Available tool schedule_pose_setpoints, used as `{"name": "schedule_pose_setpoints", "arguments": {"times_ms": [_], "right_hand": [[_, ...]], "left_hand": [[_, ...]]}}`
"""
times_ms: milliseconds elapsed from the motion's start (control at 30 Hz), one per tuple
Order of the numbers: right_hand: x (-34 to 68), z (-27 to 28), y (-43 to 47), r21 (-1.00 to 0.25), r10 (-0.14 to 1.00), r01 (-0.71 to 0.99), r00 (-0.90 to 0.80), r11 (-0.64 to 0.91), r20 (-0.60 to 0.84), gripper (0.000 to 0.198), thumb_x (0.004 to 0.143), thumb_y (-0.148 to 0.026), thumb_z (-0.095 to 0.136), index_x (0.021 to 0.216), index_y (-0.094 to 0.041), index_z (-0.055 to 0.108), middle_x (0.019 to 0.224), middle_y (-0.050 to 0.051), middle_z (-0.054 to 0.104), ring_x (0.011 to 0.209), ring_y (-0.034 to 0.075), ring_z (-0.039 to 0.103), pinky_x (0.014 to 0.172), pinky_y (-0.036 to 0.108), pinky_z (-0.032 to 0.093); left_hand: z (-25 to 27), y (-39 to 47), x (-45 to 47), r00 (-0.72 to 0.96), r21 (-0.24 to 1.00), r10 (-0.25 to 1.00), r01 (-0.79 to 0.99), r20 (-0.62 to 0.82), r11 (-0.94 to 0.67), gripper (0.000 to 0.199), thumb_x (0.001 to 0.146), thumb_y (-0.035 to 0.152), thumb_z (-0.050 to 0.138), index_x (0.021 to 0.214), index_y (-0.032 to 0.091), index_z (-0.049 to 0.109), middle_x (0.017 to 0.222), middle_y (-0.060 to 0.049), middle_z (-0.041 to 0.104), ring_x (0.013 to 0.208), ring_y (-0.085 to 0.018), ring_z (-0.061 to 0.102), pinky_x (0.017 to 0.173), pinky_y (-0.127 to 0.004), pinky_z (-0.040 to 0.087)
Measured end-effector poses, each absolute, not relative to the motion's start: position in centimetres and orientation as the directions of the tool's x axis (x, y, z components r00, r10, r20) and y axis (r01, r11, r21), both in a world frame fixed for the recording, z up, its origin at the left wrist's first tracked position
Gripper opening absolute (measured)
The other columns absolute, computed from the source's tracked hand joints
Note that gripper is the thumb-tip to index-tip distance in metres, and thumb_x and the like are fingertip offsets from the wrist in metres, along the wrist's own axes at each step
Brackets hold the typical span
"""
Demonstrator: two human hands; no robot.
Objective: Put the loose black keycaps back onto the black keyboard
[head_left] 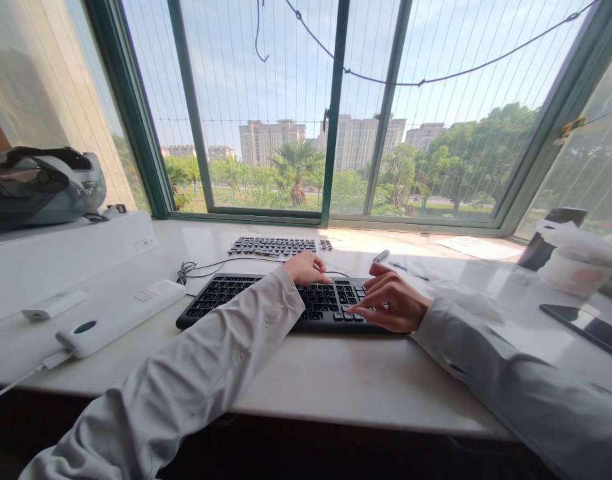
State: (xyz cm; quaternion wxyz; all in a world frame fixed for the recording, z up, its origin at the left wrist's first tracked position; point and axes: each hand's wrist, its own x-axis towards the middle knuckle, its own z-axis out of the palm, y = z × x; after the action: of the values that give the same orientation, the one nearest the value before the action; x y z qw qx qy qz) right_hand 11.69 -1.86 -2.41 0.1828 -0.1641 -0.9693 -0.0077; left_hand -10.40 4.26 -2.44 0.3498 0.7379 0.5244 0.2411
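A black keyboard [266, 327] lies on the white sill top, with many of its key sockets bare. Some keycaps sit in its number pad at the right end. My left hand [306, 269] is over the upper middle of the keyboard, fingers curled together near the right-hand key block; whatever is between the fingertips is hidden. Over the number pad is my right hand [393, 300], its fingers apart and the fingertips touching the lower keys. Behind the keyboard, loose black keycaps [273, 245] are laid out in rows, with a few more at their right end.
A coiled black cable [186, 270] lies left of the keyboard, near a white power bank [121, 317] and a white box [71, 260]. To the right are a phone [586, 328], a cup in a plastic bag [581, 260] and a paper sheet [479, 248]. Small tools [381, 256] lie behind my right hand.
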Motion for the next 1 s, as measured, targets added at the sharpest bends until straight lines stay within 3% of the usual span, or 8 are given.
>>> {"name": "schedule_pose_setpoints", "arguments": {"times_ms": [133, 233, 333, 533, 700, 833, 1000], "right_hand": [[11.4, -2.6, -2.0, -0.069, 0.306, 0.301, -0.895, 0.951, 0.325, 0.043, 0.092, -0.038, 0.044, 0.065, -0.019, 0.071, 0.046, -0.001, 0.053, 0.050, 0.009, 0.040, 0.071, 0.033, 0.026], [11.1, -2.9, -2.0, -0.084, 0.346, 0.341, -0.857, 0.936, 0.381, 0.036, 0.093, -0.039, 0.045, 0.085, -0.021, 0.075, 0.046, -0.002, 0.054, 0.048, 0.009, 0.040, 0.069, 0.033, 0.026], [11.1, -2.8, -2.0, -0.105, 0.349, 0.333, -0.878, 0.937, 0.327, 0.035, 0.094, -0.040, 0.043, 0.097, -0.021, 0.073, 0.050, -0.001, 0.058, 0.048, 0.009, 0.042, 0.069, 0.032, 0.027], [11.9, -2.1, -1.6, -0.104, 0.383, 0.368, -0.877, 0.924, 0.290, 0.046, 0.088, -0.049, 0.049, 0.061, -0.018, 0.069, 0.048, -0.002, 0.053, 0.050, 0.009, 0.038, 0.071, 0.032, 0.028], [12.1, -2.2, -1.2, -0.207, 0.443, 0.394, -0.836, 0.895, 0.324, 0.047, 0.088, -0.052, 0.048, 0.066, -0.018, 0.072, 0.049, -0.002, 0.052, 0.051, 0.008, 0.037, 0.072, 0.032, 0.029], [12.0, -2.8, -0.9, -0.275, 0.530, 0.458, -0.783, 0.845, 0.326, 0.049, 0.086, -0.057, 0.048, 0.069, -0.020, 0.075, 0.051, 0.000, 0.053, 0.058, 0.011, 0.041, 0.068, 0.031, 0.030], [12.0, -3.7, -0.3, -0.321, 0.665, 0.584, -0.678, 0.746, 0.314, 0.049, 0.087, -0.058, 0.044, 0.083, -0.022, 0.077, 0.053, 0.001, 0.055, 0.062, 0.014, 0.042, 0.066, 0.030, 0.032]], "left_hand": [[-2.5, 4.1, -10.1, 0.328, 0.769, 0.945, 0.604, -0.003, -0.208, 0.033, 0.058, 0.028, 0.080, 0.064, 0.016, 0.050, 0.051, 0.006, 0.049, 0.041, -0.005, 0.037, 0.039, -0.020, 0.031], [-2.6, 4.1, -10.1, 0.313, 0.737, 0.950, 0.636, 0.024, -0.228, 0.029, 0.060, 0.029, 0.078, 0.065, 0.016, 0.052, 0.053, 0.006, 0.052, 0.043, -0.006, 0.040, 0.041, -0.020, 0.033], [-2.7, 4.3, -10.1, 0.300, 0.651, 0.947, 0.697, 0.116, -0.301, 0.025, 0.060, 0.029, 0.077, 0.066, 0.015, 0.058, 0.061, 0.002, 0.059, 0.053, -0.009, 0.050, 0.050, -0.021, 0.038], [-3.0, 4.5, -10.1, 0.300, 0.510, 0.925, 0.773, 0.233, -0.379, 0.020, 0.062, 0.033, 0.075, 0.070, 0.017, 0.066, 0.075, -0.001, 0.068, 0.071, -0.014, 0.062, 0.065, -0.023, 0.044], [-3.2, 4.1, -10.1, 0.287, 0.415, 0.901, 0.813, 0.325, -0.409, 0.017, 0.067, 0.035, 0.071, 0.077, 0.022, 0.066, 0.080, 0.002, 0.070, 0.077, -0.015, 0.063, 0.070, -0.025, 0.046], [-3.2, 3.7, -10.0, 0.238, 0.290, 0.900, 0.889, 0.366, -0.353, 0.031, 0.072, 0.051, 0.064, 0.089, 0.025, 0.065, 0.083, -0.002, 0.070, 0.086, -0.020, 0.063, 0.076, -0.030, 0.047], [-3.2, 3.3, -9.5, 0.261, 0.199, 0.906, 0.920, 0.334, -0.338, 0.051, 0.081, 0.064, 0.044, 0.082, 0.020, 0.069, 0.088, -0.011, 0.069, 0.090, -0.025, 0.063, 0.081, -0.035, 0.047]]}}
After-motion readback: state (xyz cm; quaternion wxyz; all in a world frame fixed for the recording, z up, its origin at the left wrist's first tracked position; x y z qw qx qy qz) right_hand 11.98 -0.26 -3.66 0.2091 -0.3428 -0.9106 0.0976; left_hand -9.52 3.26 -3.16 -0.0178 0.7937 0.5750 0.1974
